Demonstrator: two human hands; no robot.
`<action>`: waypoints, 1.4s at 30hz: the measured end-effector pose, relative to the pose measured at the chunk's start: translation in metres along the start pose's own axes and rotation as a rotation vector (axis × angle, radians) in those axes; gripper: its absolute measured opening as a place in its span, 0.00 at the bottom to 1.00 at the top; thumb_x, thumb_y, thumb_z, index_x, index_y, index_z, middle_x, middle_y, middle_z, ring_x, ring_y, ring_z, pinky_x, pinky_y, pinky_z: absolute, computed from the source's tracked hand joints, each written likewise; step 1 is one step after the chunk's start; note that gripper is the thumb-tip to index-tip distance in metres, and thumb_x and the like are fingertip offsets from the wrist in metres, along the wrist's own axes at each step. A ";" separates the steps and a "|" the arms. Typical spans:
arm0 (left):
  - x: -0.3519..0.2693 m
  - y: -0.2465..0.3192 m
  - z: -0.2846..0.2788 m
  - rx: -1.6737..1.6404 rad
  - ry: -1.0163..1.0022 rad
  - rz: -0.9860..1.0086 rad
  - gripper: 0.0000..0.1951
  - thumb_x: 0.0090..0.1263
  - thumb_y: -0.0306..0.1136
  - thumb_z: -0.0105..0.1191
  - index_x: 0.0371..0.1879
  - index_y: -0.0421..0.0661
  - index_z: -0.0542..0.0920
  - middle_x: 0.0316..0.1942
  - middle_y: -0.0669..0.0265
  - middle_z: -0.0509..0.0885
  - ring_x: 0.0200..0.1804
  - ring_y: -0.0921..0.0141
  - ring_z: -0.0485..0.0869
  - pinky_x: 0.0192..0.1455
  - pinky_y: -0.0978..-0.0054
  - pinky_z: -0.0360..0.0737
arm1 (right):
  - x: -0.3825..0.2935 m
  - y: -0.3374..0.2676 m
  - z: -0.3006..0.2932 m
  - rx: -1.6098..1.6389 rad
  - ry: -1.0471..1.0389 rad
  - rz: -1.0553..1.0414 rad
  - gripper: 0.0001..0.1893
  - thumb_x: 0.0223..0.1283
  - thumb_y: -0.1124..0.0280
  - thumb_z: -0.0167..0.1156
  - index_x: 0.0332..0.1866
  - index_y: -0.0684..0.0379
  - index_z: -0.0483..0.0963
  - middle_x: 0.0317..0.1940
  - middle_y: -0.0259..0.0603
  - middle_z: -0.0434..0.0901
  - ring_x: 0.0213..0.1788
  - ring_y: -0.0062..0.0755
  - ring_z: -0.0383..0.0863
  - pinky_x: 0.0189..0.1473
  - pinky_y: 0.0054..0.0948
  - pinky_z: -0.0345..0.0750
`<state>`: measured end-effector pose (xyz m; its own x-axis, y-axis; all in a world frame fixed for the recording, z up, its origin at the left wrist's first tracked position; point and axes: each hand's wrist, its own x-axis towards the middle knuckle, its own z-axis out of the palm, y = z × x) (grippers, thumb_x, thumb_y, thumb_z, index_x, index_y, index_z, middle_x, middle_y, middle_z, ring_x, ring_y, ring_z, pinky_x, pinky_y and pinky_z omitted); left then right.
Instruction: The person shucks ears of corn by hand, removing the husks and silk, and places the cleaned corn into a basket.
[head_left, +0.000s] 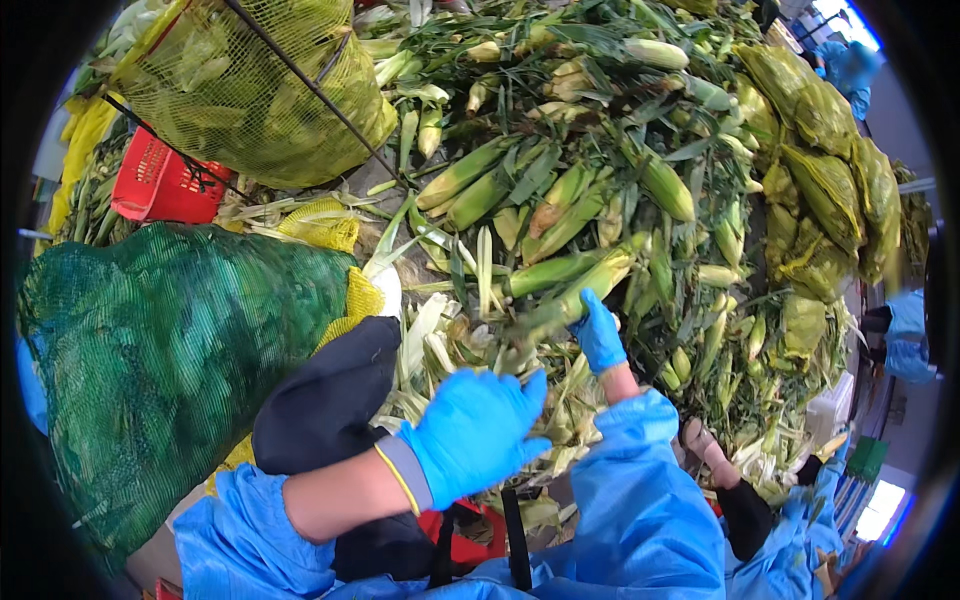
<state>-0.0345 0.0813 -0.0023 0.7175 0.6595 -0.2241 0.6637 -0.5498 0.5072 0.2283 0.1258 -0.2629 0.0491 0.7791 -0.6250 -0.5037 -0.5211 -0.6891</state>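
My left hand (480, 435), in a blue glove with a grey cuff, is above the loose husks with its thumb and fingers apart and nothing between them. My right hand (600, 334), also gloved in blue, has its fingers around an ear of corn in its husk (581, 292), low on its side; the stalk end is blurred and points towards my left hand. Beyond both hands lies a large heap of unhusked corn (555, 202) with green leaves. Torn pale husks (420, 337) cover the ground beneath my hands.
A green mesh sack (180, 352) stands at the left, with a yellow mesh sack of husks (262, 105) and a red plastic basket (161, 180) behind it. Filled yellow mesh sacks (825, 172) are stacked at the right. Co-workers in blue sit or stand at the right edge.
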 end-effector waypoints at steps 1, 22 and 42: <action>-0.001 -0.002 0.000 0.009 0.036 -0.008 0.32 0.63 0.52 0.55 0.58 0.37 0.71 0.28 0.58 0.79 0.30 0.59 0.80 0.32 0.61 0.76 | -0.031 -0.005 -0.009 0.010 -0.107 -0.047 0.16 0.68 0.60 0.56 0.54 0.58 0.73 0.44 0.33 0.80 0.43 0.26 0.80 0.46 0.30 0.79; -0.006 0.091 0.103 -1.769 -0.036 -0.192 0.20 0.67 0.35 0.50 0.58 0.42 0.74 0.47 0.66 0.82 0.46 0.72 0.81 0.53 0.73 0.77 | -0.389 -0.012 0.050 -0.657 0.188 -0.655 0.31 0.53 0.70 0.70 0.63 0.67 0.69 0.48 0.43 0.77 0.49 0.30 0.79 0.53 0.27 0.76; -0.025 0.095 0.092 -1.875 0.148 -0.252 0.22 0.67 0.55 0.55 0.46 0.49 0.77 0.32 0.69 0.81 0.32 0.74 0.80 0.35 0.76 0.78 | -0.399 0.017 0.096 -0.828 0.133 -0.307 0.23 0.61 0.48 0.61 0.30 0.64 0.77 0.20 0.44 0.75 0.23 0.35 0.74 0.29 0.35 0.71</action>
<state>0.0300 -0.0350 -0.0248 0.5651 0.7128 -0.4154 -0.3909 0.6747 0.6260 0.1174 -0.1608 0.0097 0.2045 0.9058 -0.3712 0.3300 -0.4208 -0.8450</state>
